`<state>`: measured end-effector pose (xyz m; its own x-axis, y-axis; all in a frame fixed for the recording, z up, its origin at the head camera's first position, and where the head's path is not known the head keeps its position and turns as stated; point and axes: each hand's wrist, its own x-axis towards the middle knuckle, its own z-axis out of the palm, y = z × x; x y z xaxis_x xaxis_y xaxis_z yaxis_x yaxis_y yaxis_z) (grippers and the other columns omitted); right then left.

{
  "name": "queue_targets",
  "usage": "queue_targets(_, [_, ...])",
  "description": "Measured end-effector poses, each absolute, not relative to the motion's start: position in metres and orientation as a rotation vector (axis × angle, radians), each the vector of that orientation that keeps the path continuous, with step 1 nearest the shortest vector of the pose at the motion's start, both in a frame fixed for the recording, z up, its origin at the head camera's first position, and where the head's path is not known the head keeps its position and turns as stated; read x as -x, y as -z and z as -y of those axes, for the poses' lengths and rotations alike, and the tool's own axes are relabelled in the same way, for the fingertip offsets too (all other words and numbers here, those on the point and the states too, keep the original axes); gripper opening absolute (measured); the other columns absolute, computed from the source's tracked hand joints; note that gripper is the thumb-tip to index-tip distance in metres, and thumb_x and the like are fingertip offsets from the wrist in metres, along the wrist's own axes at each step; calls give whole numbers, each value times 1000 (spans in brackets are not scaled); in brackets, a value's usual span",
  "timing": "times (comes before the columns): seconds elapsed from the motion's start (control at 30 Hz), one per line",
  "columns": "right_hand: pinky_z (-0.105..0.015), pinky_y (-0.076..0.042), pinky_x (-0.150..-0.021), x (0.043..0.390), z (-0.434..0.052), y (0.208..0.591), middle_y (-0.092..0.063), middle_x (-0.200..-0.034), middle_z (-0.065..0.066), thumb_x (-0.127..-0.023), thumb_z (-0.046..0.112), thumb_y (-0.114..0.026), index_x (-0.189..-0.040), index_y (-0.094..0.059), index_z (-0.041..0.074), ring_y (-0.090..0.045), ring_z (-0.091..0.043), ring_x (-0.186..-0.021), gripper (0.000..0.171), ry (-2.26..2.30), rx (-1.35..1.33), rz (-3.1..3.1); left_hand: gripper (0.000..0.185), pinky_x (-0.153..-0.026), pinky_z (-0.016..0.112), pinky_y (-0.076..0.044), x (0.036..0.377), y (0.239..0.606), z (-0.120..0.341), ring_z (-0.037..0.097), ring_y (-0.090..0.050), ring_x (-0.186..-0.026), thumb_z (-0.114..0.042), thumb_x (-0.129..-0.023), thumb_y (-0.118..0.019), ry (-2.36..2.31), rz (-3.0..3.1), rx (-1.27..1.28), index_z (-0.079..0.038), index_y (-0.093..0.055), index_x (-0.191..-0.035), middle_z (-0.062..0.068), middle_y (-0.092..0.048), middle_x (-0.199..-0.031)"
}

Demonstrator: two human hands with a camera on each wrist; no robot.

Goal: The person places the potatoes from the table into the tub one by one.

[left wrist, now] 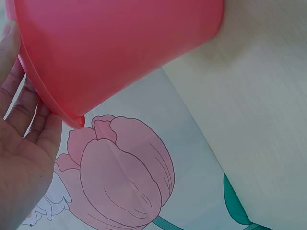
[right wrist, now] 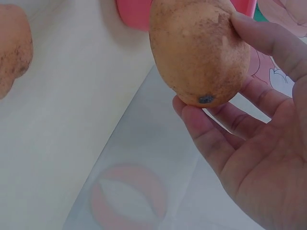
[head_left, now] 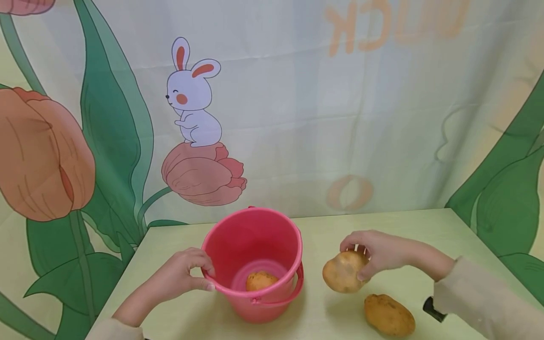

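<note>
A bare left hand [head_left: 183, 272] sits left of lower centre in the head view, its fingers [head_left: 199, 259] bent in a grip and its thumb [head_left: 201, 284] extended rightward beneath them. The bare left forearm [head_left: 144, 300] slants up from a pale beige fabric sleeve [head_left: 115, 331] at the lower left. Right of centre, a bare right hand [head_left: 379, 250] grips with bent fingers above and thumb below, its bare right forearm [head_left: 429, 261] reaching leftward from a matching beige cuff [head_left: 456, 283] at the lower right.
</note>
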<state>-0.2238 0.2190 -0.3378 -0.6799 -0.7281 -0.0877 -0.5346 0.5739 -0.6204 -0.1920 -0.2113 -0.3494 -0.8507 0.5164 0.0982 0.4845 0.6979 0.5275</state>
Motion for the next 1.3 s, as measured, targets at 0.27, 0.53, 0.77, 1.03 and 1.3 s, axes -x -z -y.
queue_targets(0.27, [-23,-43,-67,223,-220,332,-54,-93,1,-64,12,-72,-102,-54,11,-49,-14,-79,43,810,1017,-2501,23,-70,22,-48,192,349,211,11,-50,-87,-40,-65,-72,-849,-2845,-823,-21,-64,-76,-14,-58,-81])
queue_targets(0.53, [-23,-44,-68,224,-221,329,-54,-93,1,-64,12,-72,-103,-54,9,-49,-13,-79,43,802,1025,-2512,23,-70,22,-48,193,349,211,10,-50,-87,-40,-65,-72,-848,-2849,-838,-21,-65,-76,-14,-58,-82])
queue_targets(0.77, [-22,-44,-68,226,-221,326,-53,-93,0,-65,14,-73,-104,-53,9,-48,-13,-79,44,776,1025,-2529,24,-70,22,-48,192,349,212,10,-50,-87,-39,-65,-73,-852,-2850,-851,-20,-65,-76,-13,-59,-81])
queue_targets(1.03, [-23,-45,-69,226,-219,317,-53,-94,0,-66,15,-74,-105,-53,9,-48,-15,-81,45,759,1023,-2537,23,-70,21,-48,192,348,211,13,-50,-89,-39,-65,-73,-861,-2835,-825,-20,-65,-76,-13,-59,-82])
queue_targets(1.3, [-24,-45,-69,227,-217,311,-54,-95,0,-66,16,-74,-105,-53,7,-48,-13,-83,45,751,1034,-2557,22,-69,21,-48,192,349,211,12,-50,-88,-39,-65,-73,-861,-2834,-832,-21,-65,-76,-13,-58,-81])
